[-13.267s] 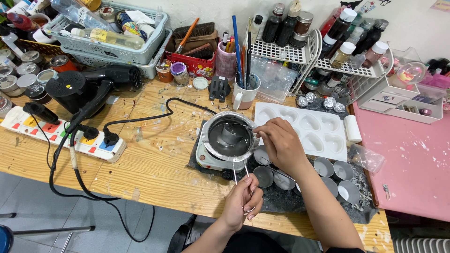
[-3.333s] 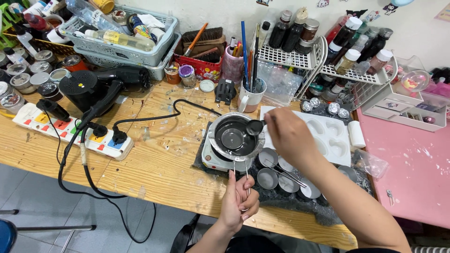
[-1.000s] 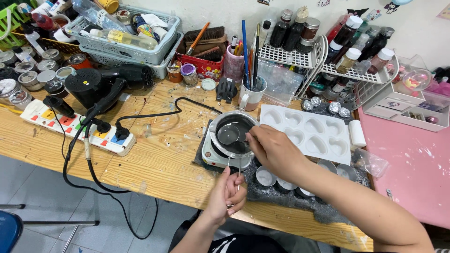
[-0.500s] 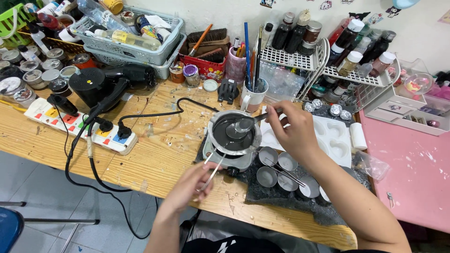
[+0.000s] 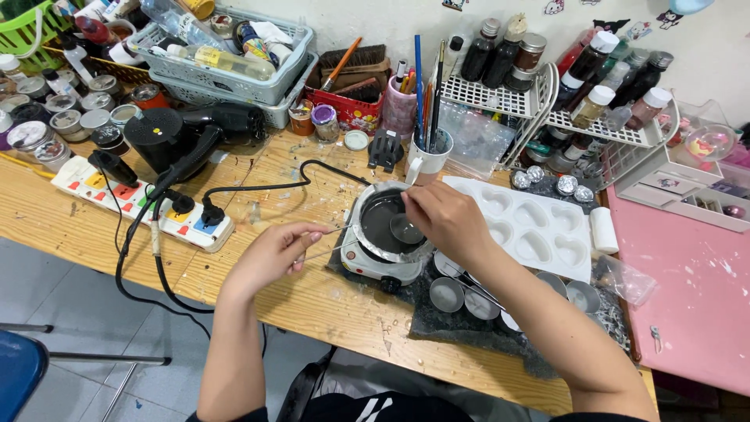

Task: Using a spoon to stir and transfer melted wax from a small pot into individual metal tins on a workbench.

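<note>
At a cluttered wooden desk (image 5: 94, 234), thin sticks (image 5: 324, 241) are pinched in the left hand (image 5: 273, 254), while a small metal ladle (image 5: 406, 228) is gripped by the right hand (image 5: 449, 223) over the melting pot (image 5: 383, 227). The ladle is judged light, rigid, possibly hot, and best held by its handle.

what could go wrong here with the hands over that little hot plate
The right hand dips a spoon into the dark pan on the small hot plate; a slip might splash or burn fingers. The left hand grips thin sticks by the rim, which may tip the pan. The black cord could snag.
</note>
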